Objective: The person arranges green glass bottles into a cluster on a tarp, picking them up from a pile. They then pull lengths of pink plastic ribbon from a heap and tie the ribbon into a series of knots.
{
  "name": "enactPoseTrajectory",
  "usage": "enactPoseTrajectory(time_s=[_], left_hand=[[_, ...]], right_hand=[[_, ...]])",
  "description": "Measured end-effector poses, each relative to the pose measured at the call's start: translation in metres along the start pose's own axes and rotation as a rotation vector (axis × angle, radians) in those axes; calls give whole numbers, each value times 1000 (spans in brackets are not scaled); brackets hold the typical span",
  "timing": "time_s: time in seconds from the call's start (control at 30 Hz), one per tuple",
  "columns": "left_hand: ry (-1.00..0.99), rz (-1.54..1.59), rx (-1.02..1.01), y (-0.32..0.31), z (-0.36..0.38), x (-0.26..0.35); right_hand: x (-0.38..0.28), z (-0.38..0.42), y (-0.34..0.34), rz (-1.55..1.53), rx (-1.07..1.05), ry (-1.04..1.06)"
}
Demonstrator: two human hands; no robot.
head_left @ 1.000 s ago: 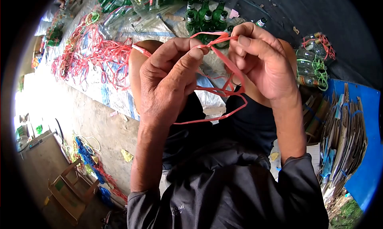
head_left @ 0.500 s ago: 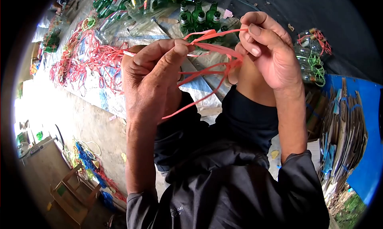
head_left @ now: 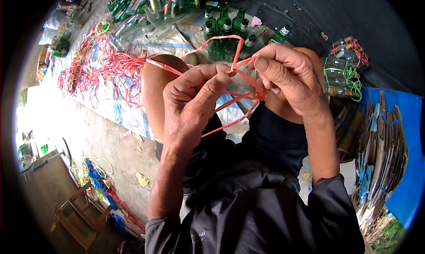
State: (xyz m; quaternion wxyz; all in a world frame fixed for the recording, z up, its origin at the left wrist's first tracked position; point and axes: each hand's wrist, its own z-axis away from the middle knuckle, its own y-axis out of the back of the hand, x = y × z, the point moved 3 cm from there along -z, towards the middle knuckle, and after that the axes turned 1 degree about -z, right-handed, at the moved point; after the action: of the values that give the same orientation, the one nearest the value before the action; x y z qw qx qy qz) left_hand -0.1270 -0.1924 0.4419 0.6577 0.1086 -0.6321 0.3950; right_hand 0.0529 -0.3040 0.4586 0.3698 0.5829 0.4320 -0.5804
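Pink plastic string (head_left: 239, 45) is stretched and looped between my two hands, above my knees. My left hand (head_left: 195, 94) pinches it between thumb and forefinger, where strands cross in what looks like a knot. Close on the right, my right hand (head_left: 290, 75) pinches another strand between thumb and forefinger. One loop rises above the fingers, and further strands hang below and between the hands. From my left hand a strand runs left toward a tangled heap of pink string (head_left: 99, 72) on the sheet.
Green bottles (head_left: 226, 26) stand in a group beyond my knees, with more bottles (head_left: 150, 1) lying behind. String-tied bottles (head_left: 338, 75) lie at the right, above stacked cardboard (head_left: 376, 143). A wooden stool (head_left: 79, 214) is at the lower left.
My left hand has moved right and slightly down, and my right hand has come down closer to it. The upper string loop now stands higher. More of the left knee shows.
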Motion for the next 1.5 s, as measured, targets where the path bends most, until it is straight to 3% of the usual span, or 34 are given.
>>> enactPoseTrajectory(time_s=[0.33, 0.73, 0.83, 1.0, 1.1, 1.3, 1.4, 1.5], left_hand=[[-138, -265, 107, -5, 1, 0], [-176, -414, 166, -11, 2, -6], [-171, -400, 183, -6, 1, -11], [-244, -336, 239, -9, 3, -12], [-244, -314, 227, -8, 6, -11], [-246, -217, 218, -14, 9, -15], [-259, -231, 97, -8, 9, -21], [-140, -175, 117, -11, 15, -12]], right_hand=[[-2, 5, -19, 114, 106, 84], [3, -5, -34, 211, 95, 183], [-6, 1, -42, 381, 51, 184], [-1, 17, -43, 240, 80, 17], [1, 20, -43, -128, 119, -189], [15, 16, -49, 10, 85, -116], [14, 15, -44, 47, 32, -125], [17, 15, -45, 89, 73, -80]])
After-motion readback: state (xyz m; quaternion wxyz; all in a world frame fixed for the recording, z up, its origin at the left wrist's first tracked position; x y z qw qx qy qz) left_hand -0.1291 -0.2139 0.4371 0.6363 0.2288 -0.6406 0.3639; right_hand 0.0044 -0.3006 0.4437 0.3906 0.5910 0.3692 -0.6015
